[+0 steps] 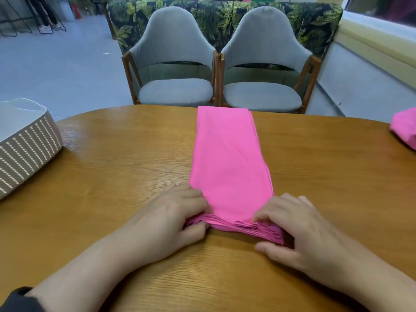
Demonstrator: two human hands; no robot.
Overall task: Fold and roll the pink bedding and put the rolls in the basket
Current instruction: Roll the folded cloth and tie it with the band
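A pink sheet (228, 158), folded into a long narrow strip, lies down the middle of the wooden table (112, 172), running from the far edge toward me. Its near end shows several stacked layers. My left hand (171, 219) pinches the near left corner of the strip, fingers on top and thumb at the edge. My right hand (299, 230) pinches the near right corner the same way. A white and grey basket (24, 145) stands at the table's left edge.
A second bundle of pink fabric (405, 130) sits at the table's right edge, partly out of view. Two grey chairs (175, 70) stand beyond the far side of the table, in front of a leaf-patterned sofa back (315, 21).
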